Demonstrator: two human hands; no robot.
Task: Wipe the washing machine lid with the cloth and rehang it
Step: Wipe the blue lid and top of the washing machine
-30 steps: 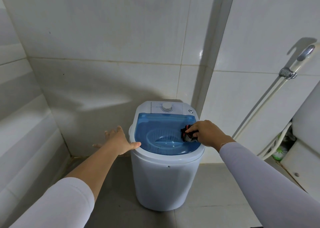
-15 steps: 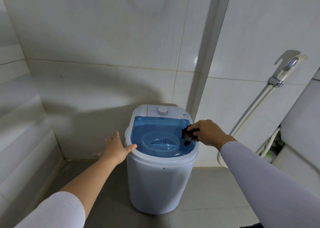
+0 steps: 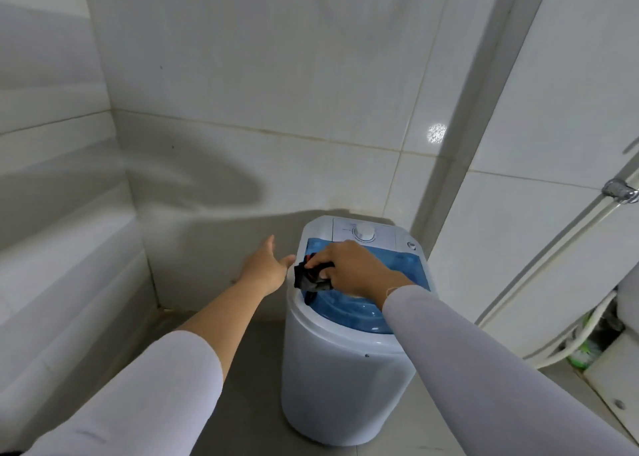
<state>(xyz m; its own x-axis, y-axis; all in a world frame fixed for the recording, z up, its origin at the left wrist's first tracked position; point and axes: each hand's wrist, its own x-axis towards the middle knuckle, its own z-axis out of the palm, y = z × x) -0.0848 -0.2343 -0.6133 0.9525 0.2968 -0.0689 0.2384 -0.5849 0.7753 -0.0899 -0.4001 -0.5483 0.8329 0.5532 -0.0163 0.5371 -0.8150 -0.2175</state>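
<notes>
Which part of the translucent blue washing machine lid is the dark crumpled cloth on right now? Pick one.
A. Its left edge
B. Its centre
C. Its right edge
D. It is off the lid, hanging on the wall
A: the right hand presses the dark crumpled cloth onto the left edge of the translucent blue washing machine lid, near the open left hand.

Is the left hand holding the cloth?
No. The left hand is open and empty beside the washing machine; the right hand grips the dark cloth on the blue lid.
</notes>
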